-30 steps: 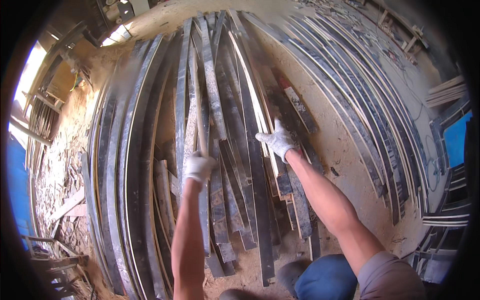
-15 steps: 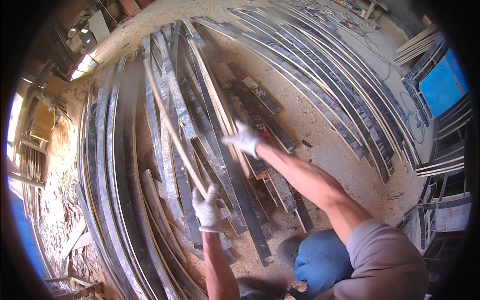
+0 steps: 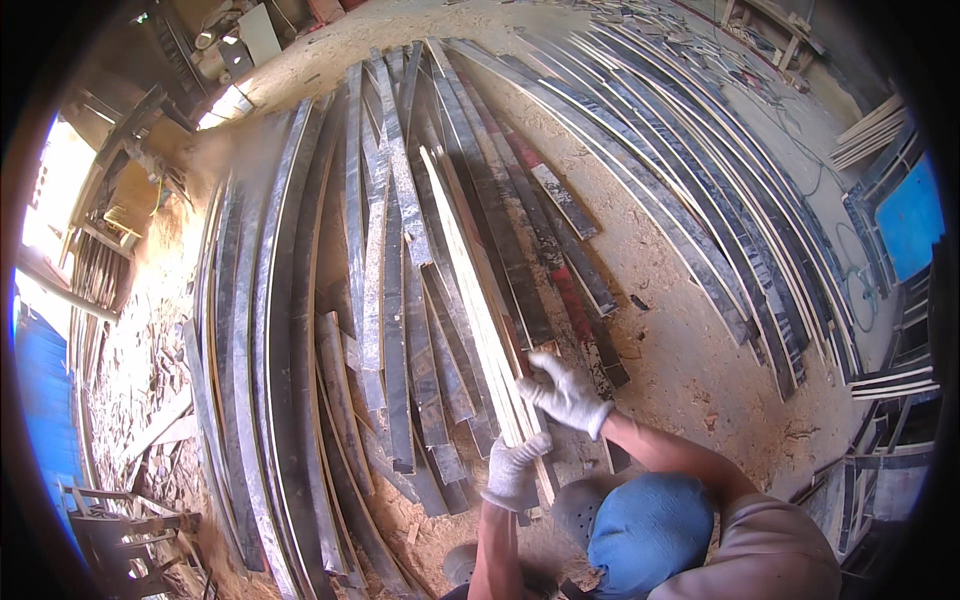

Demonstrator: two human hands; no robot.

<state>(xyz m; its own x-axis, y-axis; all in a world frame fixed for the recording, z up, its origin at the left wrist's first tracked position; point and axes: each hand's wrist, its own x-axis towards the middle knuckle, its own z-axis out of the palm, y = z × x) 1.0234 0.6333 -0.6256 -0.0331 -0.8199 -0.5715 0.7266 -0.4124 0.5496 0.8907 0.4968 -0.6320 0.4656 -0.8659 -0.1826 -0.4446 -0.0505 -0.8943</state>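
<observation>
Head view: sawdust-strewn floor (image 3: 690, 370) mostly taken up by long boards. A broad pile of dark boards (image 3: 285, 300) is spread left and centre, ends uneven and crossed; footing and a straight pull could be spoiled by these. A second row of boards (image 3: 690, 190) is laid to the right, across a bare strip of floor. A scrap heap (image 3: 140, 400) is seen at far left, a blue panel (image 3: 910, 220) at far right.

Pale strips (image 3: 480, 300) are bunched lengthwise over the centre of the pile, near ends toward the body. Fanning or slipping is judged likely if only one end is gripped; far ends could be snagged on boards beneath. The near ends are blocked by a blue-clad knee (image 3: 650, 530) and grey shoe (image 3: 577, 507) close by; a knock is possible.

Left hand (image 3: 515, 470) is wrapped round the near ends. Right hand (image 3: 567, 395) is held with thumb and fingers apart at the strips' right edge; firm contact cannot be told. Splinters are partly guarded against by white gloves.
</observation>
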